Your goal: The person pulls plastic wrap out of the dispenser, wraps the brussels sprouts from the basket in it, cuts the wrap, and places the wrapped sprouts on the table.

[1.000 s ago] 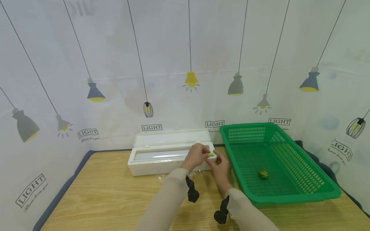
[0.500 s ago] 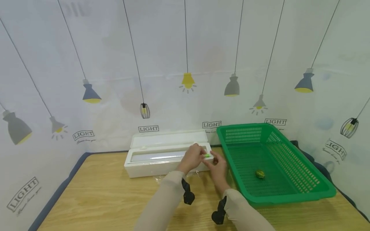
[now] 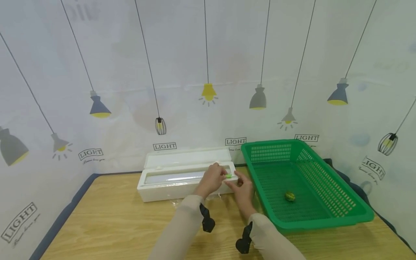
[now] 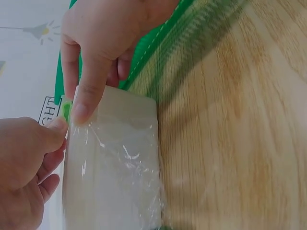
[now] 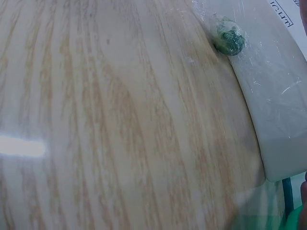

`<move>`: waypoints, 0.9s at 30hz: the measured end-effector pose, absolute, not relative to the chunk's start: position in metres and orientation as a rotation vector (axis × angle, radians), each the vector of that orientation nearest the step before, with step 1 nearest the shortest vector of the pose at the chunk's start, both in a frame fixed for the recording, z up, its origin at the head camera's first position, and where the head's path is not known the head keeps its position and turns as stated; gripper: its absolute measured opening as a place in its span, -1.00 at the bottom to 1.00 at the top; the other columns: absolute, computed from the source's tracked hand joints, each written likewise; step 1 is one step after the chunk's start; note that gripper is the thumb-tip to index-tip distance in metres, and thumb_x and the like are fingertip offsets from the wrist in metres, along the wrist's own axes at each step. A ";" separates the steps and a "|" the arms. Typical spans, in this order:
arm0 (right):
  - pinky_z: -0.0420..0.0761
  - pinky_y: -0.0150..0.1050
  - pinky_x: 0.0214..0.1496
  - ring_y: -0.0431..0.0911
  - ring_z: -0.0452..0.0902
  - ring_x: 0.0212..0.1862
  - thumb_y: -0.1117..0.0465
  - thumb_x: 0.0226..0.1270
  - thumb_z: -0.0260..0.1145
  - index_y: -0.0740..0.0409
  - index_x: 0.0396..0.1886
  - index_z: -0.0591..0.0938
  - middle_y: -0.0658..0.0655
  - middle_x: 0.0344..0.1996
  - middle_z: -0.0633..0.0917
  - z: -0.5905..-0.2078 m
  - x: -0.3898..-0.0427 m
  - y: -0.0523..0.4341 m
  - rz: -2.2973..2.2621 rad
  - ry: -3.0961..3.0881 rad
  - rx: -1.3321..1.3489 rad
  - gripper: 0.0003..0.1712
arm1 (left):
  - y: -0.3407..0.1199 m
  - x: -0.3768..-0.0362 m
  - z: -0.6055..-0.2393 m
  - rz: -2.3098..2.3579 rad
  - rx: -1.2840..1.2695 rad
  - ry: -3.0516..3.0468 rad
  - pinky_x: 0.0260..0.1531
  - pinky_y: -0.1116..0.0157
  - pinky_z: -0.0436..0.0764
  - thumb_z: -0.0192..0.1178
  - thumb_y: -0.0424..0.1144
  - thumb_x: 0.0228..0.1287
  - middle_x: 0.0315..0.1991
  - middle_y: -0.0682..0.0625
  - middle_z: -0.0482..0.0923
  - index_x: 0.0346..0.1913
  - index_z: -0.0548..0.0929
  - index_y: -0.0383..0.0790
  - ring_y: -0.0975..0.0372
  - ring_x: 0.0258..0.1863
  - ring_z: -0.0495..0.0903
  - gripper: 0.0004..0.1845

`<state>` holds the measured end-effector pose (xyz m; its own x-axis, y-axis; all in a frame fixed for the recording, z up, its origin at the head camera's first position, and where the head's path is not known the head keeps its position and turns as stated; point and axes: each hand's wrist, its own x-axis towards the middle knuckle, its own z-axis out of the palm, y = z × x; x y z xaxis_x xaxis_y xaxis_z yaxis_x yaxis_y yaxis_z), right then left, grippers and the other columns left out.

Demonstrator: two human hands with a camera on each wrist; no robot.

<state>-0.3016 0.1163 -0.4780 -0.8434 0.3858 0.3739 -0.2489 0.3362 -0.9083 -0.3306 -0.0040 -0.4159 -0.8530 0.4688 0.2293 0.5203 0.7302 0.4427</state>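
Note:
A white cling film dispenser box stands on the table with its lid raised and a roll inside. My left hand pinches a small green slider on the box's rim, close to the right end. That end is gripped by my right hand, its thumb pressing the film on the front edge. Clear film drapes down the front face. In the right wrist view, a small round green vegetable lies under film against the box; the head view hides it behind my left arm.
A green plastic basket sits close on the box's right, holding one small yellow-green wrapped-looking ball. A wall sheet printed with lamps rises behind the wooden table.
The left hand and the green slider have shifted slightly left along the rim. My right hand keeps its grip on the box end. The head view has turned a little to the right.

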 end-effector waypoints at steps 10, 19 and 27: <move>0.45 -0.34 -0.37 0.00 0.45 -0.35 0.38 -0.14 0.48 0.41 -0.09 0.59 0.31 -0.27 0.63 -0.479 -0.303 0.116 1.502 -2.061 -0.120 -0.50 | -0.014 -0.328 -0.413 -0.809 -0.815 -2.812 -0.24 0.28 0.51 0.18 -0.39 0.19 -0.34 -0.05 0.45 -0.21 0.63 -0.32 0.13 -0.27 0.46 -0.88; 0.48 -0.22 -0.29 0.02 0.46 -0.30 0.35 -0.12 0.48 0.39 -0.07 0.59 0.29 -0.24 0.63 -0.477 -0.302 0.115 1.513 -2.082 -0.146 -0.49 | -0.029 -0.329 -0.413 -0.824 -0.835 -2.797 -0.24 0.25 0.51 0.18 -0.40 0.18 -0.37 -0.05 0.44 -0.24 0.63 -0.34 0.12 -0.29 0.47 -0.89; 0.49 -0.17 -0.28 0.02 0.45 -0.30 0.36 -0.14 0.49 0.39 -0.09 0.60 0.29 -0.24 0.64 -0.481 -0.304 0.116 1.502 -2.064 -0.133 -0.49 | -0.035 -0.328 -0.414 -0.844 -0.817 -2.824 -0.28 0.29 0.49 0.18 -0.39 0.18 -0.39 -0.01 0.41 -0.27 0.63 -0.31 0.17 -0.33 0.44 -0.91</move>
